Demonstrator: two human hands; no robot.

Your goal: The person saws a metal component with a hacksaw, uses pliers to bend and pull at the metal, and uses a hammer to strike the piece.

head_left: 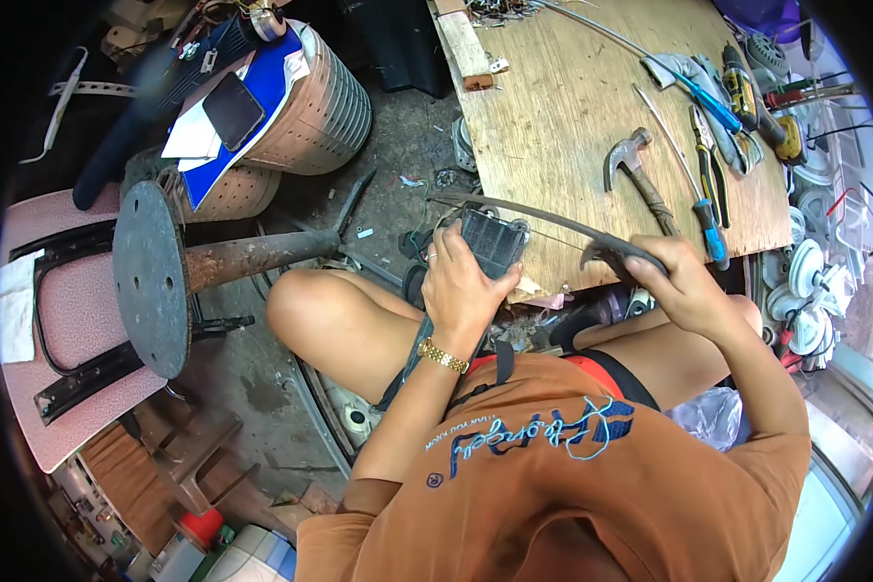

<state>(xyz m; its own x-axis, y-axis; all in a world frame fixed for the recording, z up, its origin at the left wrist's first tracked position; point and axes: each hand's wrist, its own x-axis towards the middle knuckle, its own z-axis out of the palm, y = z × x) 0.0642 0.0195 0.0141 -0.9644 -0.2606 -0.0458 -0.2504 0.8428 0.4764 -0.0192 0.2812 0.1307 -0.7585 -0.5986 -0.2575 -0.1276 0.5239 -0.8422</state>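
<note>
My left hand [459, 286] grips a dark, box-shaped part [495, 242] with a ribbed top, holding it over my lap against the near edge of the wooden table. What the part belongs to cannot be made out. My right hand [684, 281] is closed on the handle of a hacksaw [558, 221]. Its curved dark frame reaches left above the part, and the thin blade runs close to the part's upper right corner. Whether the blade touches it is hard to tell.
On the table [543, 116] lie a hammer [638, 175], a blue-handled screwdriver [712, 233], pliers [710, 165], and a yellow-black drill [747, 97]. Left stands a metal pedestal with a round plate [150, 281]. Behind it, a phone [233, 112] rests on a perforated drum [320, 107].
</note>
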